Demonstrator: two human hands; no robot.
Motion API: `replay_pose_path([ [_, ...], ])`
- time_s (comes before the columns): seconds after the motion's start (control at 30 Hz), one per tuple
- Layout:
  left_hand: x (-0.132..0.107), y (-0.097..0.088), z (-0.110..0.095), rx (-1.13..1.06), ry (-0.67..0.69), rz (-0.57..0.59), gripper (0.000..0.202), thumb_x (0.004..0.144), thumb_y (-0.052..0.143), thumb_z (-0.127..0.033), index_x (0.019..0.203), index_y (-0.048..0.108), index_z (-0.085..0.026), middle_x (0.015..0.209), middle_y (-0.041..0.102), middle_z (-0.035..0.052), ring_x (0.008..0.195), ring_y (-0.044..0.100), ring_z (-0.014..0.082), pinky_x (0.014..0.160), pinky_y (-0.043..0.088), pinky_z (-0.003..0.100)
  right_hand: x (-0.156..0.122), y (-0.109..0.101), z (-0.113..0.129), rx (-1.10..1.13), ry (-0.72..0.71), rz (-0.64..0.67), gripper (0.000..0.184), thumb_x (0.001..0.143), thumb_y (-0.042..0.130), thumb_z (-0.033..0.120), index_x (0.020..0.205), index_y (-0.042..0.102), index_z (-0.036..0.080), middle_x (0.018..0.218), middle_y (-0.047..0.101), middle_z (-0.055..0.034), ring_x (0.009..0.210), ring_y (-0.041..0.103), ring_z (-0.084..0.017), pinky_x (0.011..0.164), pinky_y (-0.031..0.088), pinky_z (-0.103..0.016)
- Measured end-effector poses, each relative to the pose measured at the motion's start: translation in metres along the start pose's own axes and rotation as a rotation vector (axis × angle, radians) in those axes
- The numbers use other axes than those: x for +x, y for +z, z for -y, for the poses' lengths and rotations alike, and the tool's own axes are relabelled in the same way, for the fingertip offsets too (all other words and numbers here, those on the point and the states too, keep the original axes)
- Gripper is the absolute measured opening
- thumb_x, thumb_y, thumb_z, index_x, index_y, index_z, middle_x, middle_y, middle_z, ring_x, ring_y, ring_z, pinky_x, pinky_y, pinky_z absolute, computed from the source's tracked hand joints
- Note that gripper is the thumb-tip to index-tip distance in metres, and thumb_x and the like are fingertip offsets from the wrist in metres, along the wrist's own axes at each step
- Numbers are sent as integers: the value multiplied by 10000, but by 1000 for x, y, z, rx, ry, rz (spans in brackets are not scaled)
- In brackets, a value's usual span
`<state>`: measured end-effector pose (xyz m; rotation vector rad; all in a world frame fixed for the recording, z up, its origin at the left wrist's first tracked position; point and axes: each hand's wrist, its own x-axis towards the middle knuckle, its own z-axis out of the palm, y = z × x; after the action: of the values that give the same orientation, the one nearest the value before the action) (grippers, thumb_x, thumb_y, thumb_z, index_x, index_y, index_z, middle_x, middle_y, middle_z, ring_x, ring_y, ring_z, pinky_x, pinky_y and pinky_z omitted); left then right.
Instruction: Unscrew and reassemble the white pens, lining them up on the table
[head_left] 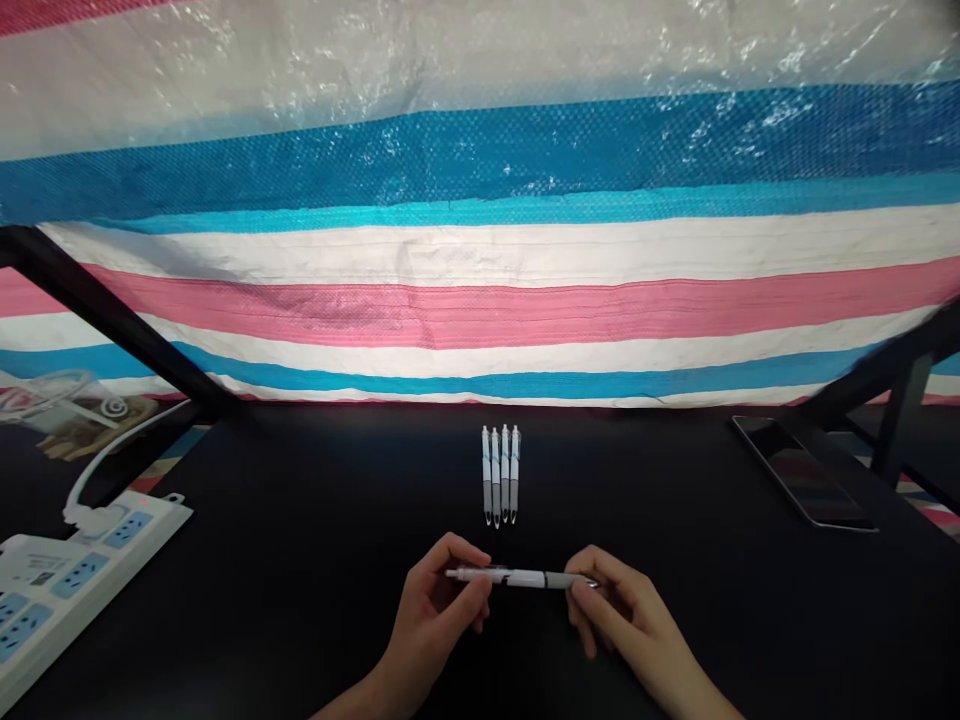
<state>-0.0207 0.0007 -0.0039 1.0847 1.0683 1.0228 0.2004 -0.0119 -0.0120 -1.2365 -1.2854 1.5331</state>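
Note:
A white and grey pen (527,578) is held level between both hands, above the black table (315,560). My left hand (442,610) pinches its white push-button end between thumb and fingers. At the other end, my right hand (619,610) grips the grey section near the metallic tip with thumb and fingers. Just beyond the hands, several similar white and grey pens (496,475) lie side by side in a row, tips toward me.
On the left lies a white power strip (94,570) with a plugged-in white cable (112,450). A dark phone (802,472) rests at the back right. Black frame bars (112,310) stand at both sides, before a striped plastic sheet (480,315).

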Motion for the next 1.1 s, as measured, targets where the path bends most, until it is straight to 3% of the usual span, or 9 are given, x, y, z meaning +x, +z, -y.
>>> replay_pose_path([
  [0.07,0,-1,1,-3,2,5,221,815,716,-385,848,636,-182,594,550,-30,522,497,108,508,439,217,0,-1,1,6,13,10,394,899,548,551,829,598,167,659,607,11,416,511,-77,425,304,-202],
  [0.17,0,-3,3,-7,-5,18,188,833,701,-363,871,647,-187,639,556,-20,558,512,118,521,453,224,0,-1,1,9,52,43,525,959,390,578,688,572,166,550,566,12,386,472,-79,413,283,-207],
  [0.3,0,-5,5,-16,-9,25,169,845,691,-348,889,657,-189,671,562,-9,582,523,125,526,461,225,-1,-1,-1,54,14,23,409,901,536,564,773,573,177,657,613,12,403,463,-63,427,276,-201],
  [0.47,1,-5,5,-17,0,23,171,848,688,-357,882,655,-193,642,550,-20,570,512,112,527,449,211,-1,-2,-3,41,95,50,579,941,370,634,623,526,175,505,575,1,341,437,-69,393,222,-206],
  [0.57,1,-6,4,-10,7,19,183,847,687,-366,886,653,-191,635,550,-22,566,511,112,533,450,217,0,-2,-1,31,38,-3,425,881,560,582,738,543,182,632,614,14,383,461,-61,417,283,-201],
  [0.73,2,-8,6,-19,22,12,173,856,679,-357,892,648,-191,660,555,-18,578,521,116,529,452,220,1,-4,0,4,54,0,511,943,450,570,628,521,173,531,569,16,359,451,-58,407,277,-203],
  [0.9,1,-9,9,-29,34,16,138,882,655,-331,908,642,-197,681,551,-20,598,528,116,540,454,219,3,-5,-2,124,52,-5,409,872,575,584,877,576,176,685,630,9,385,522,-68,371,287,-177],
  [1.0,1,-9,10,-24,44,17,135,882,657,-328,913,642,-197,683,548,-23,591,520,110,536,446,214,5,-6,-4,156,90,28,453,899,527,590,750,557,164,619,627,-3,390,563,-87,364,317,-174],
  [1.1,1,-11,10,-15,58,-1,131,882,657,-329,907,642,-202,661,541,-31,577,509,103,531,435,206,5,-7,-4,226,126,6,377,834,666,530,782,577,167,647,644,-2,460,615,-118,398,380,-187],
])
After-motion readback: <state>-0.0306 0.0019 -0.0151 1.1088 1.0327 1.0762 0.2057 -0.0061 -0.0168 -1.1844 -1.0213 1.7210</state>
